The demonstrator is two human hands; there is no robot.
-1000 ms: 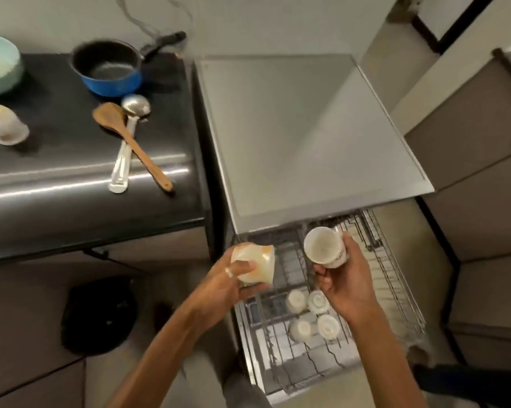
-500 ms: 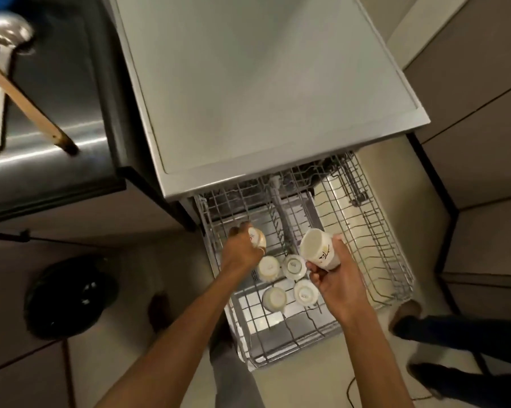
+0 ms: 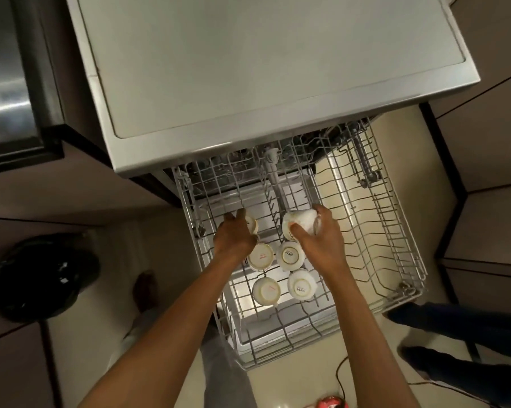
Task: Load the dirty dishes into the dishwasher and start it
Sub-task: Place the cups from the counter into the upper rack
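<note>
Pulled-out grey wire dishwasher rack (image 3: 380, 237): four inverted white ceramic cups (image 3: 289, 255) in its left half, in two rows; left hand (image 3: 233, 241), fingers curled round a cream ceramic cup (image 3: 251, 224) just behind those rows; right hand (image 3: 322, 242) alongside, fingers grasping a white ceramic cup (image 3: 299, 223) lying sideways, long axis across the rack, judged to need tipping mouth-down.
</note>
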